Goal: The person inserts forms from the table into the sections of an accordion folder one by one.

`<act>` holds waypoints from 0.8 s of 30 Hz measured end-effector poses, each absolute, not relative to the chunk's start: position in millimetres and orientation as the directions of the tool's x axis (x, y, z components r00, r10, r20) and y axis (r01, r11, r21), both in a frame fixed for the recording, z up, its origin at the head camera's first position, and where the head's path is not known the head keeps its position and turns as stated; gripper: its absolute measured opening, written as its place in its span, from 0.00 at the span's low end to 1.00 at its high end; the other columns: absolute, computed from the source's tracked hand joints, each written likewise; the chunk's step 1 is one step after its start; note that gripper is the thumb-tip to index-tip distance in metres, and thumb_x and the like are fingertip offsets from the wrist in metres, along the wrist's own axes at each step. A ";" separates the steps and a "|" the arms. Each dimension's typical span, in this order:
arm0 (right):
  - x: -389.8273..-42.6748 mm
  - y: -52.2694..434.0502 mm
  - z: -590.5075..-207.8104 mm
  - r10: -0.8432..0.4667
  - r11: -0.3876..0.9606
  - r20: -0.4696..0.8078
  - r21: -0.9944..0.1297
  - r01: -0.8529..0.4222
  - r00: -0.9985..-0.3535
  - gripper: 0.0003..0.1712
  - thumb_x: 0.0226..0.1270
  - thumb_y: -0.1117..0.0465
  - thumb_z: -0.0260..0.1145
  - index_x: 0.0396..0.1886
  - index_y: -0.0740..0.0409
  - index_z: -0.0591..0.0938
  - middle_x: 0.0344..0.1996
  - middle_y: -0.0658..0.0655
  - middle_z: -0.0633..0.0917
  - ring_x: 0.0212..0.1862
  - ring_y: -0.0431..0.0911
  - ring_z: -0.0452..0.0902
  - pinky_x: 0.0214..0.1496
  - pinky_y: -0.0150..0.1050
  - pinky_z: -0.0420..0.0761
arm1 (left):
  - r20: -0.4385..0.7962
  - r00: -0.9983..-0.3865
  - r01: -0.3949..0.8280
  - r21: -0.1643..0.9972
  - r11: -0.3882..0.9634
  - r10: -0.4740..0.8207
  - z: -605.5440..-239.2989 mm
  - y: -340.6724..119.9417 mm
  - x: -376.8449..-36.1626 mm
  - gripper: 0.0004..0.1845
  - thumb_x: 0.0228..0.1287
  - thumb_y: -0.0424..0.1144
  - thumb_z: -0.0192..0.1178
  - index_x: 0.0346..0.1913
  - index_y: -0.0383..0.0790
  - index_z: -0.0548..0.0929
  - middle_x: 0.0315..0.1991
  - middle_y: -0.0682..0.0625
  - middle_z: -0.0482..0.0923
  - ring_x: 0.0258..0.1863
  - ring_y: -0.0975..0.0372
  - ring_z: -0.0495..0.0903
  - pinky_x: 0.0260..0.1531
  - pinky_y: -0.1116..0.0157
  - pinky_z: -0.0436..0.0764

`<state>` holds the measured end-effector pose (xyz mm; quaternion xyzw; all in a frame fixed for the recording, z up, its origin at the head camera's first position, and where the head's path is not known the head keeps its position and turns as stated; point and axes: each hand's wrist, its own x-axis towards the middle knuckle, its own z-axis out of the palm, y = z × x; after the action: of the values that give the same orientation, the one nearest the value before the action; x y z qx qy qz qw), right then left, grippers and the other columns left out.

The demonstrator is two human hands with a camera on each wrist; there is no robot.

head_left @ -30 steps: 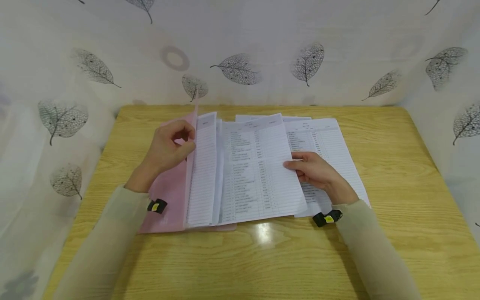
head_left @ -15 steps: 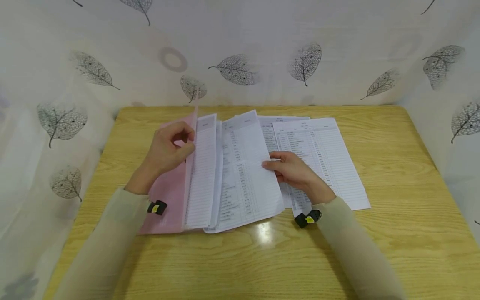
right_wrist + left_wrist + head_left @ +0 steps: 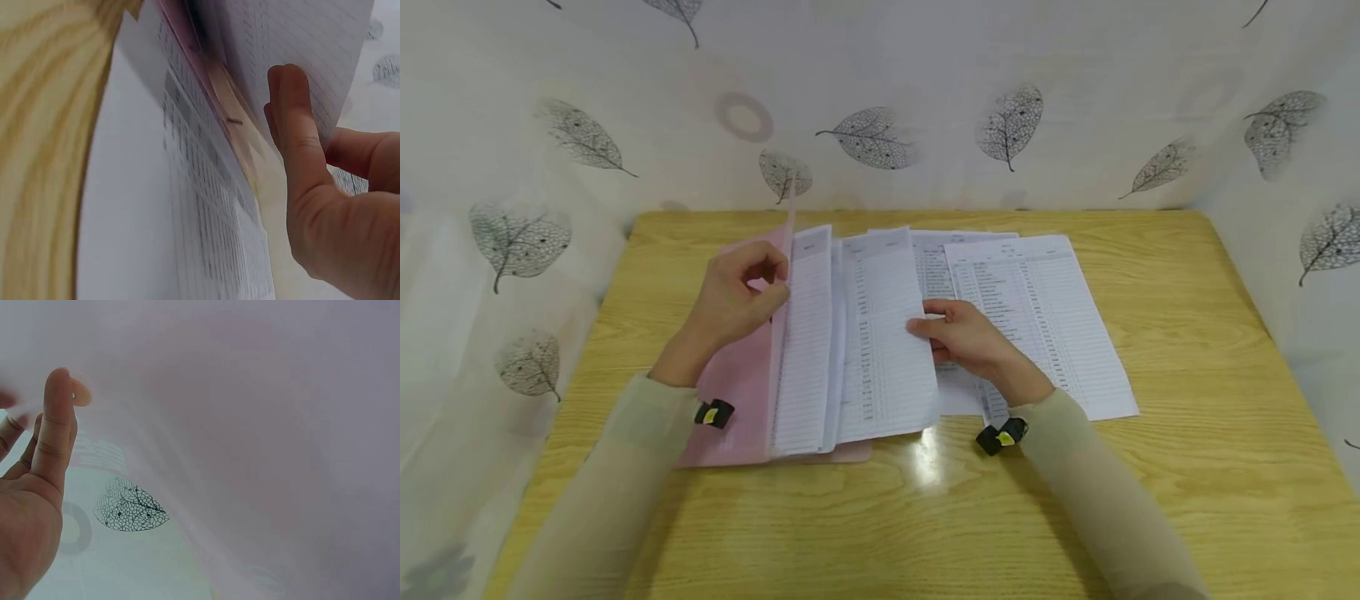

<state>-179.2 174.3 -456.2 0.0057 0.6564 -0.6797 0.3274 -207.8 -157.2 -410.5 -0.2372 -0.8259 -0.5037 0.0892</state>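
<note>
A pink translucent folder (image 3: 741, 400) lies on the table with its cover raised; printed sheets (image 3: 805, 350) stand inside it. My left hand (image 3: 737, 287) pinches the edge of that cover between thumb and fingers. In the left wrist view the pink cover (image 3: 237, 437) fills most of the picture beside the hand. My right hand (image 3: 966, 337) pinches the right edge of a printed sheet (image 3: 887, 350), whose left side goes in at the folder's inner sheets. In the right wrist view, the fingers and thumb of my right hand (image 3: 319, 162) lie on either side of the sheet (image 3: 306, 37).
More printed sheets (image 3: 1052, 333) lie overlapping on the table to the right, partly under my right hand. The wooden table (image 3: 880, 525) extends to the front and both sides. A leaf-patterned cloth (image 3: 925, 83) hangs behind it.
My right hand has moved left with its sheet toward the folder, uncovering more of the sheets on the right. My left hand stays at the raised cover.
</note>
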 end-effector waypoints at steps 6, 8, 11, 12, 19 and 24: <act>-177.0 148.8 -457.5 -0.463 0.094 -0.427 -0.895 0.435 -0.777 0.25 0.80 0.63 0.60 0.72 0.63 0.74 0.56 0.69 0.88 0.46 0.49 0.92 0.48 0.45 0.91 | 0.383 -0.874 0.477 0.797 0.371 0.300 -411.0 -157.0 -208.2 0.06 0.53 0.23 0.56 0.33 0.32 0.80 0.30 0.50 0.76 0.32 0.66 0.76 0.31 0.77 0.77; -176.3 143.4 -457.1 -0.460 0.091 -0.430 -0.893 0.441 -0.777 0.25 0.80 0.63 0.60 0.72 0.64 0.75 0.55 0.69 0.88 0.46 0.49 0.92 0.47 0.45 0.91 | 0.385 -0.873 0.479 0.796 0.370 0.301 -411.0 -156.8 -208.3 0.06 0.53 0.23 0.56 0.33 0.32 0.80 0.30 0.50 0.76 0.32 0.67 0.76 0.31 0.77 0.77; -175.3 139.1 -454.9 -0.450 0.093 -0.437 -0.890 0.446 -0.778 0.25 0.81 0.61 0.59 0.71 0.68 0.75 0.53 0.69 0.89 0.43 0.48 0.92 0.46 0.44 0.91 | 0.388 -0.871 0.482 0.795 0.368 0.302 -411.0 -156.4 -208.2 0.05 0.52 0.24 0.57 0.33 0.32 0.80 0.30 0.50 0.76 0.32 0.68 0.76 0.32 0.77 0.77; -175.2 138.9 -454.0 -0.439 0.096 -0.445 -0.887 0.452 -0.780 0.25 0.81 0.61 0.59 0.70 0.68 0.75 0.51 0.68 0.89 0.42 0.47 0.92 0.44 0.43 0.91 | 0.389 -0.870 0.483 0.795 0.366 0.302 -411.1 -156.4 -208.2 0.05 0.52 0.24 0.57 0.33 0.32 0.80 0.30 0.50 0.76 0.32 0.68 0.76 0.32 0.77 0.77; -176.1 148.7 -456.1 -0.406 0.135 -0.494 -0.864 0.485 -0.769 0.26 0.79 0.63 0.59 0.69 0.75 0.74 0.36 0.60 0.91 0.33 0.45 0.90 0.39 0.41 0.91 | 0.397 -0.864 0.495 0.784 0.374 0.311 -411.2 -157.2 -209.1 0.06 0.53 0.23 0.56 0.33 0.32 0.80 0.30 0.50 0.77 0.32 0.66 0.77 0.32 0.75 0.78; -175.3 141.2 -462.4 -0.444 0.162 -0.488 -0.868 0.469 -0.751 0.25 0.78 0.65 0.61 0.67 0.75 0.76 0.40 0.67 0.91 0.32 0.47 0.91 0.40 0.44 0.91 | 0.404 -0.860 0.501 0.783 0.368 0.312 -411.4 -157.7 -208.7 0.06 0.53 0.23 0.56 0.33 0.32 0.80 0.30 0.51 0.77 0.32 0.66 0.76 0.32 0.76 0.77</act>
<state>-175.3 141.2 -462.4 0.0092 0.6759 -0.6472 0.3525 -208.7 -157.7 -411.4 -0.2476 -0.8217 -0.5047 0.0935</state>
